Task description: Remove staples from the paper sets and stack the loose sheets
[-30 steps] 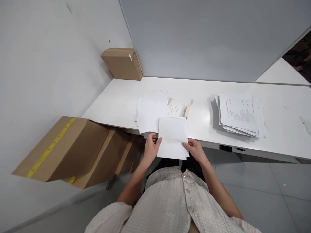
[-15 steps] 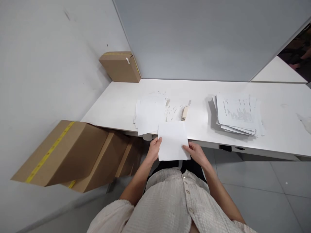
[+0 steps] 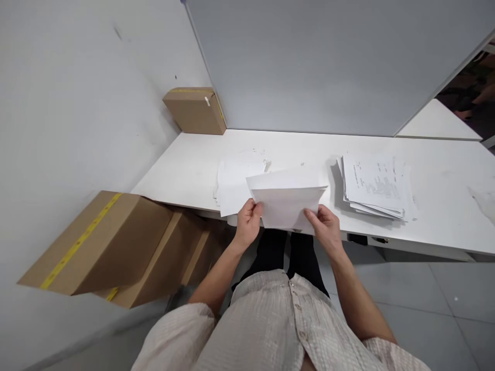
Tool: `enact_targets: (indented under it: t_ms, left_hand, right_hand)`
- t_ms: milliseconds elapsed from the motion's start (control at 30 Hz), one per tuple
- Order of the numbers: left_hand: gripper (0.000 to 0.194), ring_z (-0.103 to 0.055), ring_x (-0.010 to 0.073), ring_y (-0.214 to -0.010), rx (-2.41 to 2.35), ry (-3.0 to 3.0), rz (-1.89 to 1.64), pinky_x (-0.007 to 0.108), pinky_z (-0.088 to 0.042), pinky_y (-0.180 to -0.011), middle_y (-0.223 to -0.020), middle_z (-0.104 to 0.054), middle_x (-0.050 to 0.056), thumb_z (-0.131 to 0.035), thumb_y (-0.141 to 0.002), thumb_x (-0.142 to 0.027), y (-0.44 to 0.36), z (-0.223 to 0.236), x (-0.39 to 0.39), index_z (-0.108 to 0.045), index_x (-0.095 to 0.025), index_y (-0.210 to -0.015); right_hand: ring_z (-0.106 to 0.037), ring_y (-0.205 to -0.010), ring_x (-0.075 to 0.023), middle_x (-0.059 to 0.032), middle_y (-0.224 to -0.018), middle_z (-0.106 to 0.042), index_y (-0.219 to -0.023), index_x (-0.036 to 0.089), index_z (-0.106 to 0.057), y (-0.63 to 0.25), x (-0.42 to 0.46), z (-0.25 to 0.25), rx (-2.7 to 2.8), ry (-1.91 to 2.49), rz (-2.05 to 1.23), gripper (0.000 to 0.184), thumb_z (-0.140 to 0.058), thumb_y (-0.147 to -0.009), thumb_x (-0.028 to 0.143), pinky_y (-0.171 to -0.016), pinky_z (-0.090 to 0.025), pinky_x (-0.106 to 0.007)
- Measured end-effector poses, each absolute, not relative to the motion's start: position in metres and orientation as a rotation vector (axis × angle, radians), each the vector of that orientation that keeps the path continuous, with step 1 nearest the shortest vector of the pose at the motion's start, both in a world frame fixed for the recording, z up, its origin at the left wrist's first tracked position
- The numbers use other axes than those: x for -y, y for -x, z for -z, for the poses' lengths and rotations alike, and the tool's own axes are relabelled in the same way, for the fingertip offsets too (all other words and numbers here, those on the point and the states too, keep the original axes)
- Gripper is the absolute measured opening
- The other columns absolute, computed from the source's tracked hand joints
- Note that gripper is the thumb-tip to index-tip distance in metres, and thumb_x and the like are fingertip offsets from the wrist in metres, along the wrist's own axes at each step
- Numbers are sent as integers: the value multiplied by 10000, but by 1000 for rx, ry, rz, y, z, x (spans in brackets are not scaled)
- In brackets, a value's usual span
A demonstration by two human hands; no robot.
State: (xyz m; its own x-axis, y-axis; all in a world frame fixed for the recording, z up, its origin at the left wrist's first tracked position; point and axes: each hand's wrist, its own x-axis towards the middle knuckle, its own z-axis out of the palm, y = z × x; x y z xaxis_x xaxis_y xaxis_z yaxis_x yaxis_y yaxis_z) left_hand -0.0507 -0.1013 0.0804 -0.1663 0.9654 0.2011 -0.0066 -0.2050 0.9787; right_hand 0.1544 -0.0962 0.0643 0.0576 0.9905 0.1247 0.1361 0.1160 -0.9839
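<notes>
There are two hands, one left hand (image 3: 248,222) and one right hand (image 3: 328,226), and between them one held set of white paper (image 3: 288,206), its sheets too close to count. The one white desk (image 3: 181,164) bears two paper stacks, one left stack (image 3: 237,193) and one right stack (image 3: 375,188), neither countable by sheet. Cardboard boxes number at least four: one far box (image 3: 197,114) on the desk and at least three near-left boxes (image 3: 108,247). Three of these show yellow tape (image 3: 81,241).
</notes>
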Motion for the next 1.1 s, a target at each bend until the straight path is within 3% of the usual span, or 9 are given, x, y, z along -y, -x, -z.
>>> enact_targets:
  t_ms: [100,233,400,500,900,1100]
  left_hand:
    - [315,-399,89,-611,-1182,-1470,-1636,219,-375,-613,-637,-415,-27,-514,-836,-434,42,-101,86,-467,-172,-668]
    - [345,-316,87,-566,-1108,-1513,-1678,225,-335,-573,-643,-326,-34,-475,-847,-466,28,-95,65,-390,-189,-660]
    - [281,-272,95,-540,-1094,-1449,-1540,234,-287,-548,-622,-290,-41,-462,-851,-474,20,-78,59,-436,-206,-770]
    - [320,-282,97,-548,-1111,-1418,-1557,236,-276,-554,-619,-296,-38,-490,-825,-498,19,-79,59,-433,-202,-718]
    - [398,-266,88,-539,-1159,-1397,-1590,227,-270,-531,-586,-267,-42,-473,-834,-503,20,-91,61,-353,-189,-622]
    - [436,-245,83,-530,-1216,-1343,-1566,225,-253,-500,-564,-247,-42,-469,-833,-511,22,-96,64,-311,-185,-590]
  right_hand:
    - [-528,-723,-140,6,-764,-597,-827,201,-606,-156,79,-81,1281,1128,-903,175,-613,-771,367,-668,-415,-258]
    - [-575,-868,-181,-39,-921,-641,-928,205,-590,-157,61,-74,1246,1087,-909,256,-620,-758,394,-778,-444,-317]
    - [-577,-977,-200,-67,-1030,-633,-989,209,-555,-158,55,-56,1183,1098,-934,320,-626,-745,402,-842,-443,-348]
    - [-575,-1000,-209,-79,-1044,-633,-1005,205,-554,-157,55,-57,1181,1111,-921,346,-622,-739,416,-856,-444,-360]
    - [-598,-822,-189,-36,-877,-672,-891,191,-648,-155,57,-73,1137,1100,-929,252,-656,-716,373,-752,-456,-332]
    - [-490,-613,-131,6,-647,-563,-726,175,-599,-159,67,-77,1186,1268,-908,266,-628,-724,440,-565,-404,-252]
